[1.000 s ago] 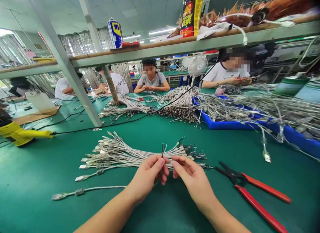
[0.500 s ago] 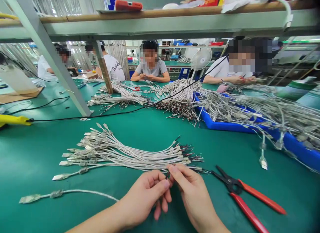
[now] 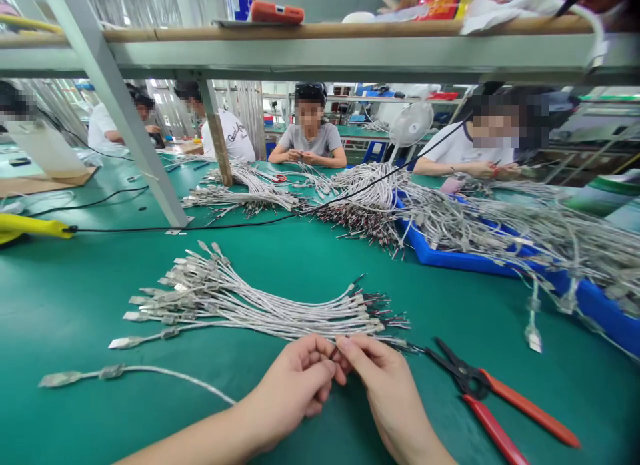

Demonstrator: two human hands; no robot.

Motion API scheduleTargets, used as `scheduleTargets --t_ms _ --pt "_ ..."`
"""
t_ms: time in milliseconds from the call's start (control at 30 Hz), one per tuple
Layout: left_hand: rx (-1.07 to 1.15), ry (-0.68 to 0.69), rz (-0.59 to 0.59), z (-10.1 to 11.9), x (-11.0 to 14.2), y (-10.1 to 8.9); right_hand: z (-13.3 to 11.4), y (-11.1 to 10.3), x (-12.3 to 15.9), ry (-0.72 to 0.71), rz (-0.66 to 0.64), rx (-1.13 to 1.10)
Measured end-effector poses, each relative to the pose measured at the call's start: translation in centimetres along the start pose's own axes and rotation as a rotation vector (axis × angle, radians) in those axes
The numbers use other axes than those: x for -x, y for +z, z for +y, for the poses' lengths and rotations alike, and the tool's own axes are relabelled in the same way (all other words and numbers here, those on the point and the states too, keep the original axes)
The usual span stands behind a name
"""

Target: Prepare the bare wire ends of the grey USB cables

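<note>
My fingers (image 3: 321, 373), pinched on a dark wire (image 3: 334, 352) toward the near edge of the bench (image 3: 65, 318), have room before the pliers (image 3: 465, 372); wrists (image 3: 253, 408) angled inward.

We can make out dark, slanting script on the back of a white fabric T-shirt (image 3: 236, 140) worn in the background; it seems to open with a capital G, but we cannot read the rest. On the glossy red-and-yellow packet (image 3: 440, 3) above, we find only blurred lettering.
</note>
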State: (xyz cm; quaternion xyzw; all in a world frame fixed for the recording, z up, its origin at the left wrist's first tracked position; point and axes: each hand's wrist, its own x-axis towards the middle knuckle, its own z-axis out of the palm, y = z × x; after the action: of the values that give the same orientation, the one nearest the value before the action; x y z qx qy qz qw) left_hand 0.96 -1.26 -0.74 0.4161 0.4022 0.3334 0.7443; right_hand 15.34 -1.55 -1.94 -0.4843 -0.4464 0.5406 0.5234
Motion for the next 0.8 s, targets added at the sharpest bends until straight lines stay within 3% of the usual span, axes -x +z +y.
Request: scheduleTargets --t_ms 233,500,667,800 --pt "-0.054 0.042 0.059 0.8 0.3 0.1 -0.1 -0.3 0.7 -0.104 -0.003 0.118" --pt "-0.154 0.094 0.014 0.7 0.8 0.1 -0.6 -0.1 0.8 -0.219 0.033 0.151" --pt "-0.285 0.192 -0.002 0.7 0.8 -0.1 -1.1 -0.1 1.0 -0.213 -0.012 0.167" --pt "-0.259 0.241 0.059 0.9 0.8 -0.4 -1.3 0.5 1.1 -0.123 0.017 0.033"
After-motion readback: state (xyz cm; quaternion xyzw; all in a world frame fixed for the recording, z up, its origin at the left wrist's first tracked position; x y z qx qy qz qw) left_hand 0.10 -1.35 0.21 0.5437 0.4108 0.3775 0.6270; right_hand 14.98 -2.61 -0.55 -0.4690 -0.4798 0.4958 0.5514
